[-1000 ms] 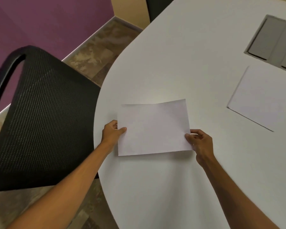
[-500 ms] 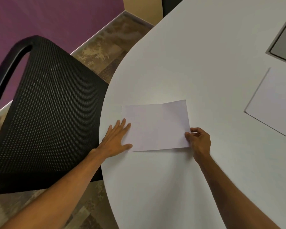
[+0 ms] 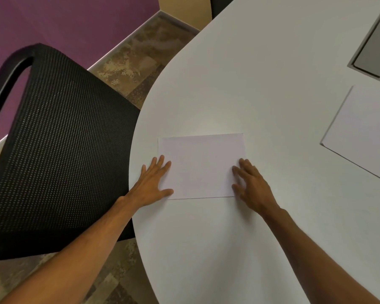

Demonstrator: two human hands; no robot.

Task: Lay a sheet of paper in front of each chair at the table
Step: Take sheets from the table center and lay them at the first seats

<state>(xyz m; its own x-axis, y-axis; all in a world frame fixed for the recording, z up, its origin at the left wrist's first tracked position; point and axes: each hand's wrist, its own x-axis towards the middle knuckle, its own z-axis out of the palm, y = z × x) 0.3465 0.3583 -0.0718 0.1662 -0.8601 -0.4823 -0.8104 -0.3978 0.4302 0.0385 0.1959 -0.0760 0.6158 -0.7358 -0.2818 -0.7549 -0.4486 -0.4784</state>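
Released, right hand (image 3: 251, 185) now flattens sheet (image 3: 201, 165) beside left hand (image 3: 154, 183).

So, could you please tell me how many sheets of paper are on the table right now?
2. One sheet lies flat by the black chair, under both hands' fingertips. The other sheet lies at the right edge, cut off; more may lie out of view.

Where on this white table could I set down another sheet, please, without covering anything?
The bare stretch of the white table beyond the near white paper sheet is free, bordered on the right by the grey recessed panel and the second white sheet. The near edge below both hands is bare too. The left hand and right hand crowd the near sheet's sides.
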